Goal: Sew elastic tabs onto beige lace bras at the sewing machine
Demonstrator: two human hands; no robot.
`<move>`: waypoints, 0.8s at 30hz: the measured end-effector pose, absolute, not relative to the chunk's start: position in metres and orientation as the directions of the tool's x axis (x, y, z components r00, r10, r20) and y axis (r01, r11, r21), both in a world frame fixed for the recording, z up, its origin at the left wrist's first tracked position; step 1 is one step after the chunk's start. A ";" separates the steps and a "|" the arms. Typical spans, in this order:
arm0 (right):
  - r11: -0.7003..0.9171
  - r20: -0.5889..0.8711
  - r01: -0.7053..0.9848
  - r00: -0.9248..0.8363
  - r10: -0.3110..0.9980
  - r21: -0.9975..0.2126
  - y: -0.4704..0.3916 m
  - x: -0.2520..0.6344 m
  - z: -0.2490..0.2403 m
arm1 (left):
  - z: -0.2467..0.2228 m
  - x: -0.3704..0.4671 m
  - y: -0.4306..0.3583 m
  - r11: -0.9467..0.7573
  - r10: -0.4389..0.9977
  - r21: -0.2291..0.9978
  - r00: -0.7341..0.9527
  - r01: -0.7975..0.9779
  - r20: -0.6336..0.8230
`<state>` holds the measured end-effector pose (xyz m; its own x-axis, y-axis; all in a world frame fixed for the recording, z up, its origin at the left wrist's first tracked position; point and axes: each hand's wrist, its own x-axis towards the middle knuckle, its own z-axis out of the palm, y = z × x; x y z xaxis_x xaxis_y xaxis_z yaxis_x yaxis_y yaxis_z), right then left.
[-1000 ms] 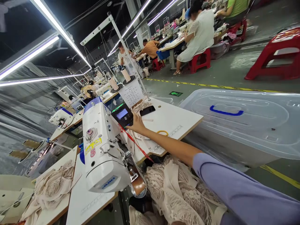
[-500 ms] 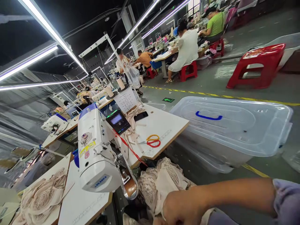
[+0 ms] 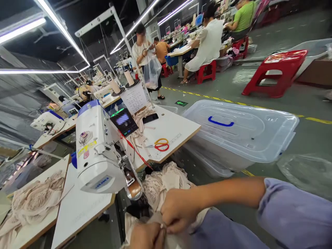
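Note:
A beige lace garment lies bunched over my lap, its patterned lace part beside the sewing machine's arm end. My right hand is closed on its cloth, knuckles up, with the fingertips partly hidden. At the bottom edge my left hand pinches the same cloth, close to the right hand and cut off by the frame. A white sewing machine stands left of both hands. Orange-and-red-handled scissors rest on the white worktable, beyond my right hand.
More beige lace pieces are heaped on the left board. A phone, a control screen and fabric strips are on the worktable. A lidded clear bin stands right; a red stool is behind it. Co-workers sit further back.
My left hand has come into view at the bottom, pinching the cloth. My right hand shows further left and higher as the view shifts. A standing co-worker with a clear bag appears nearer.

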<state>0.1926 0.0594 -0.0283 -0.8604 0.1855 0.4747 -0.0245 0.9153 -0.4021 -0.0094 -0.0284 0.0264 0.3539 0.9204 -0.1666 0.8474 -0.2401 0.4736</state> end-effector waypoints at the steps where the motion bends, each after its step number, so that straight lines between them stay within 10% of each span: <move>1: 0.906 0.450 -0.010 -0.871 0.200 -0.423 0.060 0.196 -0.022 | 0.032 -0.013 -0.027 -0.290 0.904 0.446 0.395 0.847 -0.161; 8: 0.860 0.446 -0.048 -0.869 0.215 -0.507 0.088 0.184 0.006 | 0.076 -0.056 0.000 -0.180 0.869 0.573 0.402 0.799 -0.288; 14: 0.538 0.073 0.260 -0.851 0.520 -0.802 0.116 0.164 0.005 | 0.069 -0.084 0.026 0.184 0.920 0.658 0.108 0.730 -0.377; 24: 0.314 -0.140 0.362 -0.821 0.554 -0.878 0.154 0.140 -0.001 | 0.049 -0.110 0.079 0.288 0.910 0.701 0.043 0.653 -0.413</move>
